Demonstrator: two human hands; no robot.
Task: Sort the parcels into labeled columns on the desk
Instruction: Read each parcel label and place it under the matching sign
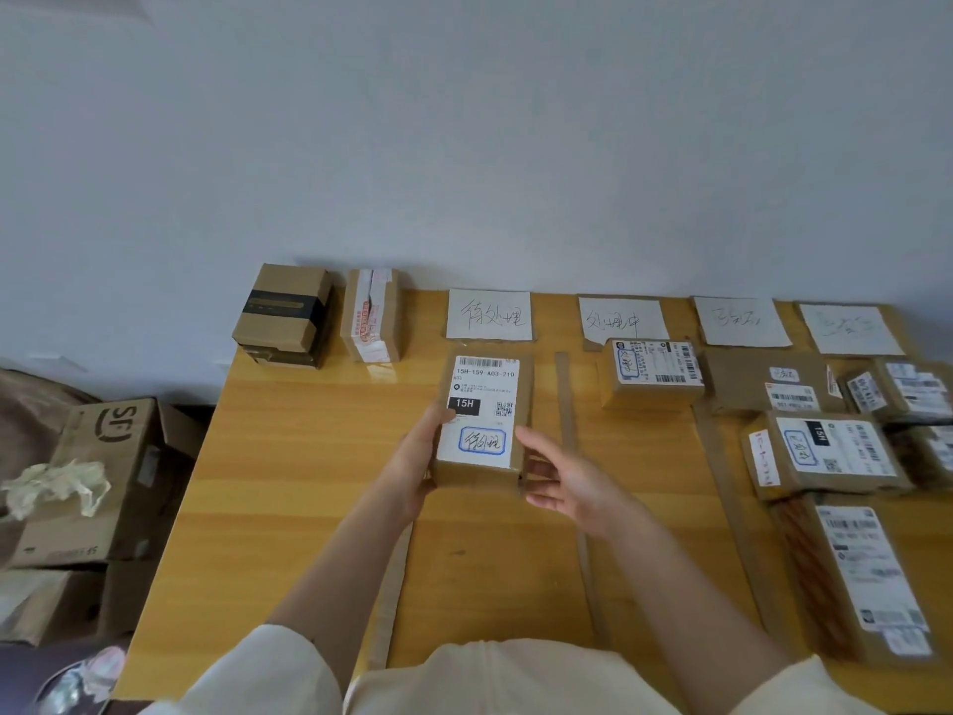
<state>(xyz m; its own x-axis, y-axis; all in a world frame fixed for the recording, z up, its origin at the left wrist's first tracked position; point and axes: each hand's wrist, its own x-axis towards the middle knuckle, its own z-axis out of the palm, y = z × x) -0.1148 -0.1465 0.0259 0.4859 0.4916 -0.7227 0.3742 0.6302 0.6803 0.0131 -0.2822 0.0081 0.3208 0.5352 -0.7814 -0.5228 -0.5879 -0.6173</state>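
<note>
A brown parcel (485,405) with a white shipping label and a blue-framed handwritten tag lies under the first column card (489,314) on the wooden desk (289,482). My left hand (417,467) grips its lower left edge, thumb on top. My right hand (572,482) is beside the parcel's lower right corner with its fingers relaxed and spread; the index tip is at the label's edge. Three more handwritten cards (621,319) (740,321) (851,330) head the columns to the right.
Brown tape strips (564,399) divide the columns. One parcel (652,374) lies in the second column, three (825,451) in the third and several (897,389) in the fourth. Two boxes (283,312) (371,314) stand at the back left. A cardboard carton (103,456) sits on the floor to the left.
</note>
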